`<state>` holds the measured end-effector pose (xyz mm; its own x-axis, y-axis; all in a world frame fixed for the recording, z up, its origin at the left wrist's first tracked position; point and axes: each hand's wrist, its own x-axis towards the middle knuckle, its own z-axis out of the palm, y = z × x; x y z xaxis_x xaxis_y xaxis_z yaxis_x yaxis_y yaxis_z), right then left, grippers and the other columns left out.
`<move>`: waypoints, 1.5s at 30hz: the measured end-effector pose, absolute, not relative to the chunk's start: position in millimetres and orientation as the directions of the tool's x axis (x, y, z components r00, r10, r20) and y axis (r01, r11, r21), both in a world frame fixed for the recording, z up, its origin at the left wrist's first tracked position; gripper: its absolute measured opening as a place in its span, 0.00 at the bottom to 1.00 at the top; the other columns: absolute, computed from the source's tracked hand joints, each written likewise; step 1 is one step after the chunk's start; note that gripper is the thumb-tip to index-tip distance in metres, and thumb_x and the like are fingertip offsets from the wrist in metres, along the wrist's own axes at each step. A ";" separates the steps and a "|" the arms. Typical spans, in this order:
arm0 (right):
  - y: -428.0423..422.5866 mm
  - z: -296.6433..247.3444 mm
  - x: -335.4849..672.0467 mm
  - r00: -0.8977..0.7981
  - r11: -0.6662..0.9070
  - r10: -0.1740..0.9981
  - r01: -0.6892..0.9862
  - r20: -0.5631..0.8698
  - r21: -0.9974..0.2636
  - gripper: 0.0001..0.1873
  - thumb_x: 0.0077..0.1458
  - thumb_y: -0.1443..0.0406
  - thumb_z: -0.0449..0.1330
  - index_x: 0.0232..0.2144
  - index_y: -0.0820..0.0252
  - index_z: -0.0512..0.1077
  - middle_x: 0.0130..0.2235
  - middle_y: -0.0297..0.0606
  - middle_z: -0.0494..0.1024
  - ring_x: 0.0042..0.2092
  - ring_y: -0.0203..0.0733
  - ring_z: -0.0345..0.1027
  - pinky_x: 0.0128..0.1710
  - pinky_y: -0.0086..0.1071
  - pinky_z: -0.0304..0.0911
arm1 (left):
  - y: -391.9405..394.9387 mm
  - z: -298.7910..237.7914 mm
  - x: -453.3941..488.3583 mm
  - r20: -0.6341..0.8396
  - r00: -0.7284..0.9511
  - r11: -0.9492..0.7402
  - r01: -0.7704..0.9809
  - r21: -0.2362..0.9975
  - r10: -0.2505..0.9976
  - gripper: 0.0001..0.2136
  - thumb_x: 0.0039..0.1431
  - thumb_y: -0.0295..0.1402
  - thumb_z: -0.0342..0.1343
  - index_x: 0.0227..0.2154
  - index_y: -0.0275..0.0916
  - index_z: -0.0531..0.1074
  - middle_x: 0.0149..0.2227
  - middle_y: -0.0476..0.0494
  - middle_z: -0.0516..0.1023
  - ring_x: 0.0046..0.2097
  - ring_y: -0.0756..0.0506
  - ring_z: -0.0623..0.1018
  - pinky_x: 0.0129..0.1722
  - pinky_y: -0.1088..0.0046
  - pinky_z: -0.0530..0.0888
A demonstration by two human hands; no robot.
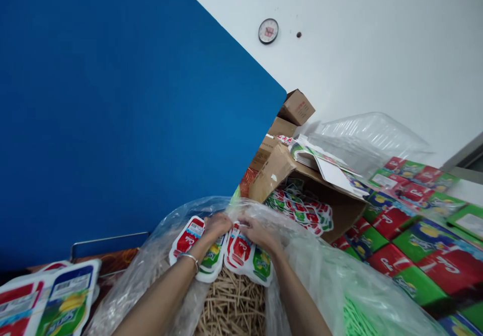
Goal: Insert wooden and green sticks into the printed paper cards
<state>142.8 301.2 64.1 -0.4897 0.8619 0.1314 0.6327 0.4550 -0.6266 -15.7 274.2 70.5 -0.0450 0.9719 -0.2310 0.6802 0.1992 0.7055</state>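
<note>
My left hand (218,227) is closed on the top edge of a die-cut printed card (190,233), red with "Cola" on one half and green with a lemon picture on the other. My right hand (257,231) grips a small stack of similar cards (238,248) right beside it. Both hands are close together, and their fingertips are partly hidden. Beneath the cards lie many thin brown sticks (230,303) inside a large clear plastic bag (147,255). A bracelet (189,259) circles my left wrist.
More printed cards (62,296) lie at the lower left. On the right, an open cardboard box (277,167) holds many cards, near stacked red and green cartons (411,255). Green sticks (356,321) show through plastic. A blue panel (132,109) rises at the left.
</note>
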 end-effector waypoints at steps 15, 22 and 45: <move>312.7 45.2 143.7 -0.401 0.317 0.911 0.541 0.093 -0.779 0.11 0.62 0.61 0.56 0.44 0.62 0.70 0.41 0.38 0.75 0.37 0.38 0.72 0.37 0.36 0.70 | 259.3 72.0 -18.5 -0.191 -0.009 0.160 0.587 0.794 0.982 0.13 0.61 0.37 0.56 0.47 0.36 0.71 0.48 0.43 0.75 0.45 0.41 0.77 0.42 0.59 0.75; 305.6 39.6 142.2 -0.377 0.349 0.909 0.457 0.178 -0.818 0.12 0.63 0.58 0.54 0.41 0.61 0.68 0.29 0.30 0.72 0.27 0.34 0.67 0.29 0.31 0.66 | 267.2 68.4 -17.5 -0.217 -0.043 0.204 0.560 0.803 0.975 0.13 0.61 0.37 0.56 0.47 0.37 0.71 0.48 0.43 0.74 0.45 0.41 0.77 0.42 0.59 0.75; 303.4 41.9 141.6 -0.477 0.510 0.832 0.457 0.283 -0.729 0.12 0.58 0.59 0.58 0.38 0.59 0.76 0.40 0.39 0.80 0.44 0.45 0.72 0.49 0.43 0.64 | 274.9 58.1 -17.8 -0.268 -0.005 0.233 0.516 0.824 0.963 0.14 0.61 0.37 0.55 0.47 0.37 0.71 0.48 0.43 0.74 0.44 0.41 0.77 0.41 0.59 0.75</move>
<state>141.6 303.4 41.9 -0.4770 0.8322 0.2828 0.4567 0.5096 -0.7292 -17.8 274.9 58.1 -0.0054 0.9633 -0.2684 0.5161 0.2326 0.8243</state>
